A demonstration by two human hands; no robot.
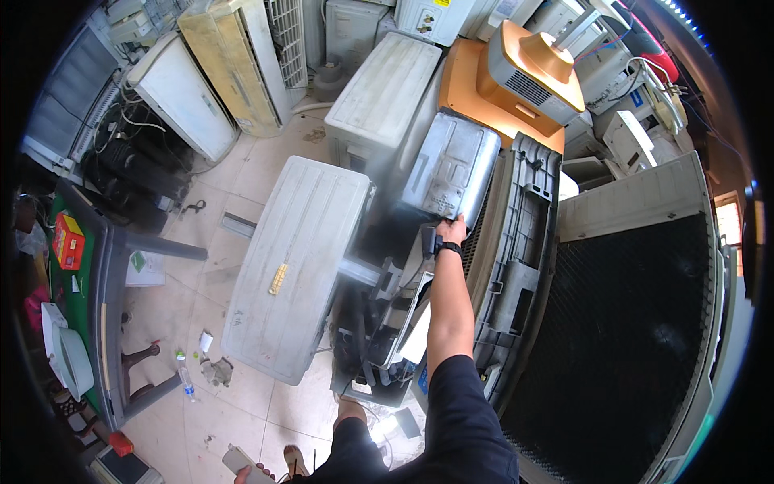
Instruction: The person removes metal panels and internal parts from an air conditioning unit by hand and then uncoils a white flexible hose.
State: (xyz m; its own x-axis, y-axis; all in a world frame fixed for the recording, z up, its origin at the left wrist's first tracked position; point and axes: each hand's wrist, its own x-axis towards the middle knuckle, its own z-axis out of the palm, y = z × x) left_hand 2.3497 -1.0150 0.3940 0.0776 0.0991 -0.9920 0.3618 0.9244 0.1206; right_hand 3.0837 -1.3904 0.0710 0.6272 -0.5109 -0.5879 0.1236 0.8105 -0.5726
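Note:
My right hand (pixel 452 229), with a black strap and dark device at its wrist, grips the near edge of a grey metal casing (pixel 450 163). Its fingertips are partly hidden. At the bottom edge, my left hand (pixel 243 474) holds a pale flat object (pixel 237 460), perhaps a phone; much of this hand is out of view. Between the arms stands a white outdoor air-conditioner unit (pixel 296 266) with a small yellowish strip (pixel 278 279) on its top. Right of the casing leans a long grey plastic frame (pixel 520 254).
An orange and grey machine (pixel 532 78) stands beyond the casing. A large unit with a dark grille (pixel 611 339) fills the right side. Loose metal and plastic parts (pixel 378 339) lie near my legs. A green-topped table (pixel 91 290) is at left; a plastic bottle (pixel 187 385) lies on the tiled floor.

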